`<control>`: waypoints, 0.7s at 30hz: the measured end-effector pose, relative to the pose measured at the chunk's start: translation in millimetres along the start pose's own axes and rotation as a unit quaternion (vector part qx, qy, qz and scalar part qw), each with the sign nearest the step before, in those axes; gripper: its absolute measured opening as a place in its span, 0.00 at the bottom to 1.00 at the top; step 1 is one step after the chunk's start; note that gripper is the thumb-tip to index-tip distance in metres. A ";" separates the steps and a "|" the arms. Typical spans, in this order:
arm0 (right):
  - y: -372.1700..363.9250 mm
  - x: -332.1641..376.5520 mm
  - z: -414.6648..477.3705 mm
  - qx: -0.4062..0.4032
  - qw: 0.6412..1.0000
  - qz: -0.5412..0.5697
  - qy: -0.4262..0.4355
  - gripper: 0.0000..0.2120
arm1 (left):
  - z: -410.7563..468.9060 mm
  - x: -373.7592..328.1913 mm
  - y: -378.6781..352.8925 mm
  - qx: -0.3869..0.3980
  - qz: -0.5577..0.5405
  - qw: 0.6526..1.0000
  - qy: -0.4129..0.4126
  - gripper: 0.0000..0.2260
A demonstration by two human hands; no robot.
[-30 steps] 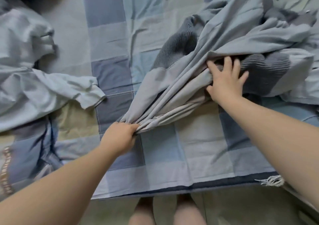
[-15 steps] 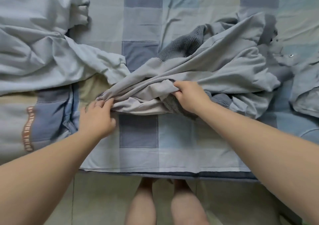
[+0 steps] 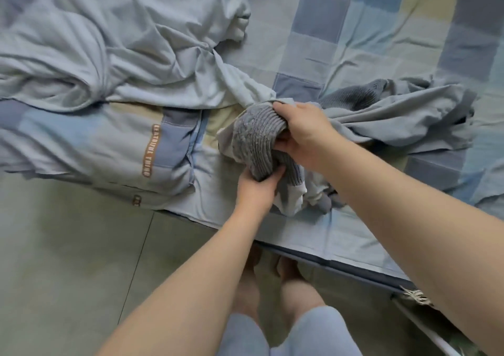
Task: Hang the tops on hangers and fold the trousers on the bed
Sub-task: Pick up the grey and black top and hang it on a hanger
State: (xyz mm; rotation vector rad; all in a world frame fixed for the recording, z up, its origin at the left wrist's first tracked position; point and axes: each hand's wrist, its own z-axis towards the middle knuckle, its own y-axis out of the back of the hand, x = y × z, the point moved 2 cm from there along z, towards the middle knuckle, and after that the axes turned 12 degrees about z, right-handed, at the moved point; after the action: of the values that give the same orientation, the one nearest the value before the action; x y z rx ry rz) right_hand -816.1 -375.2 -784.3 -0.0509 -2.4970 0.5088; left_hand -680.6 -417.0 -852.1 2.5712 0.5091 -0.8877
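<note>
The bed (image 3: pixel 354 42), under a checked blue and cream sheet, fills the upper part of the view, and its front edge runs slantwise above the person's feet. A pale blue quilt (image 3: pixel 109 42) lies rumpled over its left side, with a patchwork cover with brown lettering (image 3: pixel 122 148) below it along the front edge. Toward the right edge a thin grey garment (image 3: pixel 395 121) is spread in loose folds; I cannot tell whether it is a top or trousers.

The knitted top (image 3: pixel 256 137), grey and ribbed, is bunched into a roll near the front edge of the bed, about midway along it, touching the thin garment and probably tangled with it. Pale cloth hangs beneath the roll; whether it belongs to the same piece is unclear.

The right hand (image 3: pixel 305 132) grips the upper end of the roll, fingers curled over it and thumb tucked under. The left hand (image 3: pixel 256 189) holds the lower end from beneath, fingers wrapped tightly round the knit.

The knit looks soft, limp and stretchy, and rather heavier than the thin cloth beside it, so it should sag wherever it is unsupported and may drag its neighbour along. Pulling on one bunched point would likely stretch the ribbing. A better hold would be at the two shoulders or the neckline, once those are found, shaking it free of the thin garment before a hanger goes in.
</note>
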 end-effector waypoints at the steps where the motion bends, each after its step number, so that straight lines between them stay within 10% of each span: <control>1: -3.4 10.6 -15.3 0.011 1.000 0.029 -0.001 0.06 | -8.5 -14.7 5.6 -0.019 -0.021 1.000 -0.011 0.08; 6: 9.2 61.2 -97.3 0.022 0.998 -0.031 0.049 0.07 | -81.3 -88.5 36.7 -0.052 -0.133 0.988 -0.058 0.07; 17: 49.3 76.2 -251.7 0.214 0.895 -0.382 0.085 0.58 | -240.7 -197.4 71.1 0.162 -0.122 0.976 -0.084 0.10; 21: 41.5 81.4 -248.5 0.114 0.821 -0.524 0.198 0.43 | -259.1 -227.1 75.0 0.304 -0.168 0.938 -0.023 0.15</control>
State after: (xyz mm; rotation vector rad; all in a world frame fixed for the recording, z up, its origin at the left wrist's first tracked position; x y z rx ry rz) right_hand -748.9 -238.7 -567.7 1.1251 -1.6714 0.2559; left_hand -682.4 -412.7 -499.5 3.0500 0.7771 -1.4026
